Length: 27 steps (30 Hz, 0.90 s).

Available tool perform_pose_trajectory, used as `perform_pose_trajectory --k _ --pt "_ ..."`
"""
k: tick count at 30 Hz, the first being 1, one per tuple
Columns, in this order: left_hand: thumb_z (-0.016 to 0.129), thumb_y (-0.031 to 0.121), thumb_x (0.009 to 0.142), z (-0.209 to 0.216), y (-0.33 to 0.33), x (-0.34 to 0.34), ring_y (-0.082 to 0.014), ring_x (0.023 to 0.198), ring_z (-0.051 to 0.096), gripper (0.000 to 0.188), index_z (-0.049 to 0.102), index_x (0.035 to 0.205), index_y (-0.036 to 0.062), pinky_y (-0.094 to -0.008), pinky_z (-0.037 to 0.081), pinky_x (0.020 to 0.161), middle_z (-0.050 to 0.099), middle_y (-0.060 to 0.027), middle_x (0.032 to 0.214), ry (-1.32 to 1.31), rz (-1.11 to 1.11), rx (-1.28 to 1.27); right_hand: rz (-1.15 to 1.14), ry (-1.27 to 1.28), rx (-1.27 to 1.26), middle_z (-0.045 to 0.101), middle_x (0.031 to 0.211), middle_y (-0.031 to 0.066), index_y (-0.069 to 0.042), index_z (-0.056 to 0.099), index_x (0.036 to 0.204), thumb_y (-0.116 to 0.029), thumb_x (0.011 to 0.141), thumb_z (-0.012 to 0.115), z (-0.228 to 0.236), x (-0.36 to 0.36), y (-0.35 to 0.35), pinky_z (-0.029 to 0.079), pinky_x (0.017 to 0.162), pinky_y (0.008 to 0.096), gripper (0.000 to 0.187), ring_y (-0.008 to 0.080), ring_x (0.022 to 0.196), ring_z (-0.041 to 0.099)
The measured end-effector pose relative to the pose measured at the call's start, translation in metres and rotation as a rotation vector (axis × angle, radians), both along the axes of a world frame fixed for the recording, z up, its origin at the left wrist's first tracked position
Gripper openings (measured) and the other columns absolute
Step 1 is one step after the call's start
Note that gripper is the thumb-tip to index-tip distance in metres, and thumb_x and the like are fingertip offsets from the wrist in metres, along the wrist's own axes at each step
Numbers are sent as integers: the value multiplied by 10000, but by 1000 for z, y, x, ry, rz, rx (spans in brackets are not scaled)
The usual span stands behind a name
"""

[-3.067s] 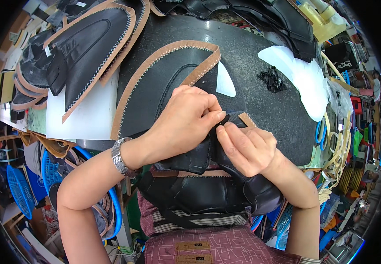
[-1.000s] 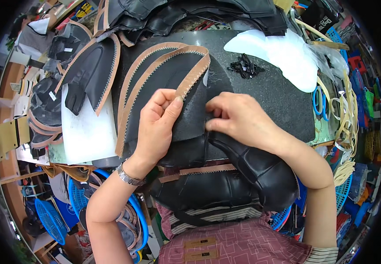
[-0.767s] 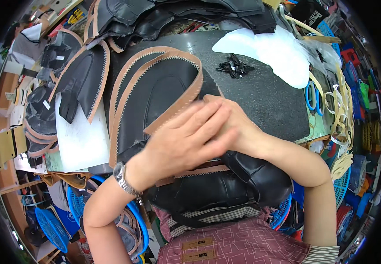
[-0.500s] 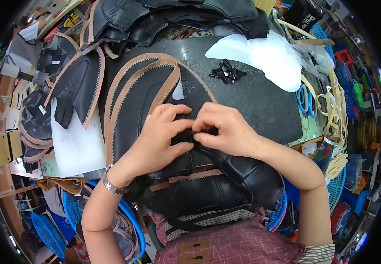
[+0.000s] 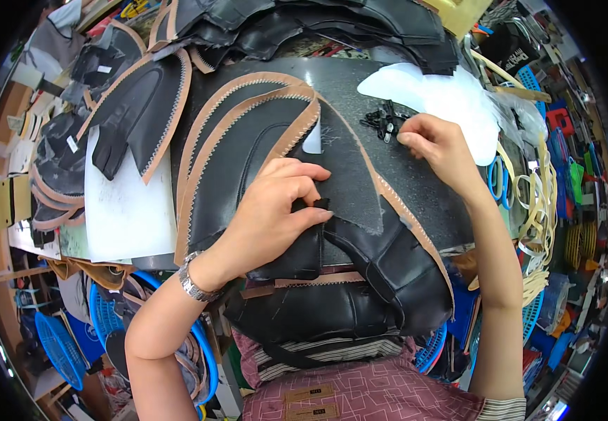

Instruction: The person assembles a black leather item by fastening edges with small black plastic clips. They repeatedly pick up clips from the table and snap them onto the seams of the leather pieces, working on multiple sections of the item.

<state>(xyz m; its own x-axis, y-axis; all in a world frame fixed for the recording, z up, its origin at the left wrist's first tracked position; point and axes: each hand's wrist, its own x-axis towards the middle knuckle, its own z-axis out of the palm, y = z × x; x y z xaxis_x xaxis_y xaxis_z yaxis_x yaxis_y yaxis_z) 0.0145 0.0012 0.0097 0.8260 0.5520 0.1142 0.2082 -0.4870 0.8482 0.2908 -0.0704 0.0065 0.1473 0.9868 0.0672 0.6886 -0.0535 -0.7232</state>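
Now | left hand (image 5: 276, 210) pinching black leather piece (image 5: 346, 182) | right hand (image 5: 433, 144) fingertips closed on small black clips (image 5: 382, 121) beside white sheet (image 5: 451, 102)

Leather workshop; cut black panels (image 5: 142, 112) heaped, straps (image 5: 542, 203), cluttered bench (image 5: 416, 175)

Small white labels (image 5: 72, 144) on black pieces, far left.

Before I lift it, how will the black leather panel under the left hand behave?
The panel probably flops: it drapes over the table edge and folds toward the lap. The left hand pins it, so it may slide once released. Its size suggests some weight.
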Motion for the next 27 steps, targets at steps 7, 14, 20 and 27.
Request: perform_pose_trajectory --k 7,14,20,27 --pt "679 53 736 -7 3 -2 -260 1061 526 92 610 747 -6 -359 409 905 611 -92 1107 -31 -33 65 222 462 -56 652 793 45 -6 571 1086 -42 819 623 23 -84 -8 510 637 256 274 121 712 634" --pt "672 71 740 -9 0 0 -262 1048 516 92 627 757 -8 -362 406 898 604 -93 1073 -57 -18 95 371 260 -110 641 772 96 -91 335 1359 13 768 627 31 -83 2 510 648 302 667 199 692 641" --pt "674 81 738 -13 0 0 -263 1012 519 87 633 749 5 -366 406 883 605 -85 1042 -87 -8 107 363 248 -95 636 768 89 -113 297 1395 40 755 632 34 -85 5 508 657 294 738 190 681 629" --pt "673 86 736 -15 0 -1 -263 1022 509 78 637 744 18 -372 401 889 605 -76 1048 -86 -3 103 383 180 -107 634 768 92 -109 292 1397 39 743 649 30 -90 0 512 644 290 760 195 675 636"
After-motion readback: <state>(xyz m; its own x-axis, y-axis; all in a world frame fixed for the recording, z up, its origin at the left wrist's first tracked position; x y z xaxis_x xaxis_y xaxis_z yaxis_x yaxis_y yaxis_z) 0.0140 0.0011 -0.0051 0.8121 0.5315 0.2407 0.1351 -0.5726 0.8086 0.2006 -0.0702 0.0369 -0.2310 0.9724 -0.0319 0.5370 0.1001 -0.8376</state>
